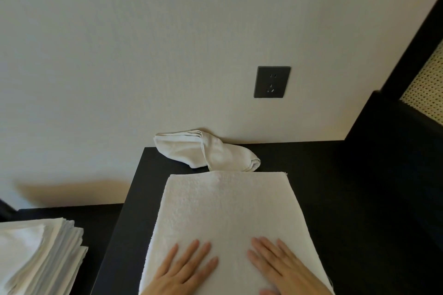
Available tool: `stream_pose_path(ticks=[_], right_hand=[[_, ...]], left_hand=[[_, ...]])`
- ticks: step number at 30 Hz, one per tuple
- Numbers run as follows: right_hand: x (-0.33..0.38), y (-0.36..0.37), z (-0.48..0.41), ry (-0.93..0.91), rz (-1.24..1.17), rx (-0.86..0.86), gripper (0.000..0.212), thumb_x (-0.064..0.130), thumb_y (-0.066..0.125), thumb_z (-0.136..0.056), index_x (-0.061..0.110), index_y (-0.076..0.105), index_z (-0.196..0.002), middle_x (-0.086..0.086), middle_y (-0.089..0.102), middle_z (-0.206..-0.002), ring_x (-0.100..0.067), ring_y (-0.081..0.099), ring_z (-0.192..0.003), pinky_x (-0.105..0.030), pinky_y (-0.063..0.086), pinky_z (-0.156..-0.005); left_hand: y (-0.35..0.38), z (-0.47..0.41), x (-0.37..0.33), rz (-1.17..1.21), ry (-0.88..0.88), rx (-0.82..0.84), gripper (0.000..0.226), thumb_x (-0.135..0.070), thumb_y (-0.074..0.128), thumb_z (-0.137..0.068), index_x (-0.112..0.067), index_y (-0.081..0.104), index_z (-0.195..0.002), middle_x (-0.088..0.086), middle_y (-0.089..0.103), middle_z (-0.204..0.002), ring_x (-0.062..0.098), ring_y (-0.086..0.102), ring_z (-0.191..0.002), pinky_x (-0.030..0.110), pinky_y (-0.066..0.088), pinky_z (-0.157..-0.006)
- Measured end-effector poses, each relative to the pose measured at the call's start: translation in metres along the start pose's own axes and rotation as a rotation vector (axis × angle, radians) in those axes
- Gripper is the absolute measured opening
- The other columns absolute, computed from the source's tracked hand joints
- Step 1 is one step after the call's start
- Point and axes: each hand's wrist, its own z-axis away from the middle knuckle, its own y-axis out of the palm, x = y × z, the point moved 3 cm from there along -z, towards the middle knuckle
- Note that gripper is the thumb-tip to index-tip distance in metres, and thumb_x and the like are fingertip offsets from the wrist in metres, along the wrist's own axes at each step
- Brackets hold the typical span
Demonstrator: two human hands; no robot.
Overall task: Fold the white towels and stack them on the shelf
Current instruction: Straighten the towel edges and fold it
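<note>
in the head view, a white towel [227,218] is spread flat on the dark table [335,199], pressed near its near edge by the left hand [184,268] and right hand [282,266], fingers straight, gripping nothing. a crumpled towel [208,151] is seen at the far edge against the wall, and a stack of folded towels [38,254] at the near left.

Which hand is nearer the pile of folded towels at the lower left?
Left. The left hand lies flat on the spread towel, on the side toward the pile; the right hand lies flat on the same towel, farther from it.
</note>
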Motion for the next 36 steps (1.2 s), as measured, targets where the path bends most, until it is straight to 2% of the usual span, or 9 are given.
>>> stream_pose_path(ticks=[6, 7, 9, 10, 13, 16, 19, 22, 36], right_hand=[[-0.026, 0.007, 0.023, 0.05, 0.201, 0.299, 0.095, 0.087, 0.025, -0.079, 0.034, 0.011, -0.157, 0.015, 0.044, -0.151, -0.005, 0.042, -0.138, -0.038, 0.018, -0.118], [-0.021, 0.003, 0.025, -0.018, 0.191, 0.435, 0.087, 0.08, 0.034, -0.086, 0.042, -0.001, -0.155, 0.009, 0.02, -0.163, -0.013, 0.021, -0.149, -0.042, 0.018, -0.122], [-0.018, 0.009, 0.023, -0.206, 0.036, 0.31, 0.082, 0.059, 0.044, -0.098, 0.057, -0.024, -0.144, 0.017, -0.037, -0.152, -0.013, -0.037, -0.14, -0.046, -0.013, -0.122], [-0.017, 0.008, 0.025, -0.234, -0.035, 0.266, 0.081, 0.053, 0.046, -0.1, 0.059, -0.023, -0.142, 0.023, -0.042, -0.146, -0.008, -0.044, -0.134, -0.043, -0.025, -0.116], [-0.023, 0.007, 0.028, -0.183, -0.221, 0.103, 0.056, 0.054, 0.046, -0.1, 0.062, 0.014, -0.145, 0.036, -0.012, -0.155, 0.011, -0.02, -0.143, -0.029, -0.021, -0.118], [-0.026, -0.001, 0.028, -0.025, -0.42, -0.099, 0.028, 0.056, 0.055, -0.092, 0.065, 0.052, -0.118, 0.054, 0.028, -0.136, 0.026, 0.015, -0.134, -0.014, 0.012, -0.118], [-0.033, -0.012, 0.015, 0.151, -0.6, -0.134, 0.007, 0.054, 0.066, -0.085, 0.058, 0.067, -0.091, 0.041, 0.054, -0.109, 0.019, 0.048, -0.109, -0.017, 0.043, -0.098], [-0.038, -0.023, 0.006, 0.226, -0.711, -0.049, 0.012, 0.049, 0.07, -0.084, 0.061, 0.067, -0.086, 0.035, 0.063, -0.098, 0.014, 0.059, -0.093, -0.017, 0.047, -0.08], [-0.042, -0.027, -0.003, 0.235, -0.804, 0.221, 0.009, 0.051, 0.067, -0.086, 0.05, 0.074, -0.09, 0.022, 0.072, -0.095, 0.005, 0.067, -0.087, -0.014, 0.05, -0.071]], left_hand=[[-0.004, 0.011, -0.005, 0.068, -0.025, -0.001, 0.059, -0.07, 0.041, -0.091, -0.043, 0.044, -0.143, -0.011, 0.046, -0.148, 0.021, 0.05, -0.132, 0.042, 0.013, -0.112], [-0.003, 0.011, -0.007, 0.073, -0.009, 0.012, 0.057, -0.069, 0.041, -0.091, -0.046, 0.042, -0.143, -0.012, 0.045, -0.149, 0.021, 0.051, -0.129, 0.043, 0.013, -0.111], [-0.003, 0.011, -0.005, 0.074, 0.054, 0.064, 0.053, -0.069, 0.034, -0.093, -0.053, 0.037, -0.143, -0.017, 0.045, -0.148, 0.017, 0.051, -0.129, 0.043, 0.012, -0.111], [-0.006, 0.01, 0.0, 0.081, 0.061, 0.11, 0.05, -0.07, 0.029, -0.093, -0.057, 0.034, -0.141, -0.021, 0.045, -0.146, 0.011, 0.05, -0.13, 0.04, 0.011, -0.112], [-0.027, 0.005, 0.019, 0.205, -0.028, 0.154, 0.037, -0.069, 0.024, -0.089, -0.068, 0.043, -0.121, -0.035, 0.049, -0.118, -0.011, 0.045, -0.113, 0.019, 0.03, -0.109], [-0.034, 0.0, 0.025, 0.47, -0.072, 0.074, 0.035, -0.062, 0.034, -0.092, -0.056, 0.058, -0.117, -0.034, 0.044, -0.109, -0.015, 0.04, -0.105, 0.008, 0.035, -0.1], [-0.028, -0.006, 0.04, 0.648, -0.207, 0.051, 0.032, -0.055, 0.05, -0.093, -0.043, 0.06, -0.12, -0.03, 0.05, -0.112, -0.013, 0.046, -0.106, 0.008, 0.035, -0.099], [-0.027, -0.008, 0.055, 0.792, -0.338, 0.143, 0.025, -0.05, 0.059, -0.09, -0.043, 0.063, -0.113, -0.029, 0.063, -0.106, -0.009, 0.059, -0.1, 0.012, 0.043, -0.096], [-0.033, -0.007, 0.061, 0.845, -0.348, 0.297, 0.01, -0.045, 0.065, -0.087, -0.047, 0.063, -0.097, -0.031, 0.064, -0.096, -0.007, 0.063, -0.092, 0.011, 0.046, -0.094]])
